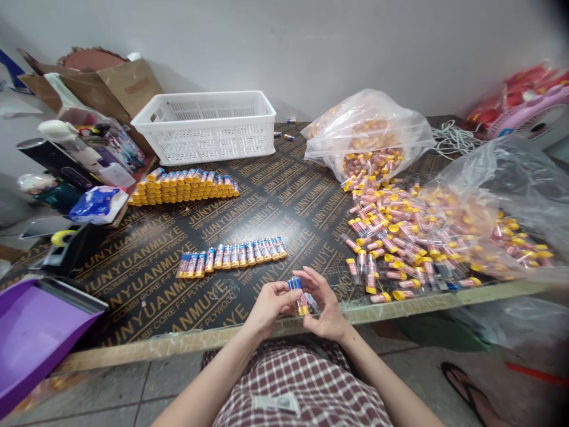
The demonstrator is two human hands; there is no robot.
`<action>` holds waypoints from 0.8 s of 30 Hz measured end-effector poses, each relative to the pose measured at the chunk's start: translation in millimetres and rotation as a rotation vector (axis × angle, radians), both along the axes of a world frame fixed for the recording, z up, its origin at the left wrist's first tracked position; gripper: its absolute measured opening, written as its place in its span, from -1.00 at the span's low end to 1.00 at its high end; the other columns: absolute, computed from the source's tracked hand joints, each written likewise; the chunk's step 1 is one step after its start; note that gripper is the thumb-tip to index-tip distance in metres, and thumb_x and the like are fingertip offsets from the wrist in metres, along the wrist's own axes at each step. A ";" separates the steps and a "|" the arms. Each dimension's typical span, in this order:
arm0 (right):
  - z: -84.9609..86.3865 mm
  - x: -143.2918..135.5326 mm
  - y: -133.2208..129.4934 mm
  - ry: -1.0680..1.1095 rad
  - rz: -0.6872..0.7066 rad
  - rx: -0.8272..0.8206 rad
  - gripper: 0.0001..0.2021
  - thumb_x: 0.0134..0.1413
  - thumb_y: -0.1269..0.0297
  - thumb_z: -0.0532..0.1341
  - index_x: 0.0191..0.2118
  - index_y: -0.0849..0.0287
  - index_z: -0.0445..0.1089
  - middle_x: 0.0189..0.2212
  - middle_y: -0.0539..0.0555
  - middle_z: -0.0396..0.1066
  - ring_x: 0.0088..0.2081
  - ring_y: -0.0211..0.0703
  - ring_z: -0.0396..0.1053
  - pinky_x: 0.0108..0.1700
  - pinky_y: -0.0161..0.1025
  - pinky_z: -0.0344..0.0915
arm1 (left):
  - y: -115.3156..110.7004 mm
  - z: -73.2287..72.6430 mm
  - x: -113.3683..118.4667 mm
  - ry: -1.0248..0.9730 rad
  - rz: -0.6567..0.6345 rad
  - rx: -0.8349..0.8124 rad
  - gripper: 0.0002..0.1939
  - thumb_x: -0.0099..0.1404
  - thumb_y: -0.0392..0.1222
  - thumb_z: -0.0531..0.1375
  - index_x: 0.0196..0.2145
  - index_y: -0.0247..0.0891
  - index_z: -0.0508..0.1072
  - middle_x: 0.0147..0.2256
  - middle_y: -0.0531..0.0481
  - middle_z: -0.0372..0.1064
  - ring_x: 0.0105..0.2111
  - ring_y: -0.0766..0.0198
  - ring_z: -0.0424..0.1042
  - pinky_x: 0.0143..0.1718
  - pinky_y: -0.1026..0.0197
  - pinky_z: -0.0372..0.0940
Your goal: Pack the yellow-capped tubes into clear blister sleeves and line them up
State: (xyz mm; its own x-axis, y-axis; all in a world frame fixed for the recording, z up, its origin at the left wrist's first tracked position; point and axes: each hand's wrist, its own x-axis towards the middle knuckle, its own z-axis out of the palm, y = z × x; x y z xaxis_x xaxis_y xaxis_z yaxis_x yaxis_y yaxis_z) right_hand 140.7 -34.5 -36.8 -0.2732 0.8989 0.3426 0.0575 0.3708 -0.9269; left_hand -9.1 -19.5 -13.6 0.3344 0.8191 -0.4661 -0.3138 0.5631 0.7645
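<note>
Near the table's front edge, my left hand pinches a small tube with a yellow end and a blue wrap at the top. Around the tube's right side curves my right hand, its fingers apart; whether it touches the tube I cannot tell. Just beyond the hands stands a row of blue-and-yellow wrapped tubes. To the right spreads a loose pile of clear tubes with yellow caps and pink contents, partly under clear plastic.
A white plastic basket stands at the back, with stacked wrapped tubes before it. A clear bag of tubes lies open at the back right. A black tape dispenser and a purple dustpan are at the left. A pink fan is far right.
</note>
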 end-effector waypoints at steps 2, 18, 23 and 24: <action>0.4 -0.4 0.4 0.007 0.000 0.000 -0.18 -0.25 0.56 0.10 0.23 0.04 -0.10 0.13 0.18 0.15 0.09 -0.01 0.23 0.09 -0.06 0.24 | 0.3 -0.2 -0.1 -0.002 0.000 -0.005 -0.64 -0.12 -0.07 0.39 -0.42 -0.41 0.51 -0.50 -0.07 0.45 -0.55 0.33 0.39 -0.49 0.32 0.26; -12.9 4.5 44.2 -0.028 0.028 -0.130 -0.09 -0.09 0.27 0.22 0.29 0.03 -0.38 0.27 0.19 -0.13 0.22 0.01 0.02 0.19 0.06 0.01 | 48.0 -4.1 -10.2 0.200 0.161 0.163 -0.53 -0.17 -0.02 0.39 -0.34 -0.34 0.40 -0.57 0.00 0.41 -0.64 0.33 0.33 -0.54 0.30 0.21; -29.7 -6.4 93.5 -0.077 -0.187 -0.383 -0.45 0.20 0.11 -0.05 0.28 0.00 -0.18 0.12 0.17 0.22 0.06 -0.08 0.28 0.03 0.01 0.22 | 113.2 -12.7 -16.2 0.852 0.267 0.495 -0.49 -0.17 -0.07 0.40 -0.25 -0.22 0.37 -0.66 0.15 0.27 -0.58 0.27 0.32 -0.43 0.29 0.13; -31.8 -9.0 98.3 -0.083 -0.199 -0.377 -0.48 0.21 0.10 -0.06 0.26 0.00 -0.12 0.08 0.15 0.26 0.03 -0.09 0.31 0.01 -0.01 0.24 | 121.3 -14.9 -15.3 0.969 0.240 0.538 -0.51 -0.16 -0.07 0.39 -0.25 -0.21 0.38 -0.63 0.13 0.29 -0.52 0.23 0.35 -0.39 0.28 0.12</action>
State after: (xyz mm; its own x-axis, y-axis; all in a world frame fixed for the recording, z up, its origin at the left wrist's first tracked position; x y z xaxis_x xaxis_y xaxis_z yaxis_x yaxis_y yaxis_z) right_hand 131.7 63.8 -68.6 -0.0949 0.9948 -0.0359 0.1734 -0.0190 -0.9847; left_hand -24.4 101.7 -28.5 -0.1689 0.9856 -0.0111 0.4867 0.0932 0.8686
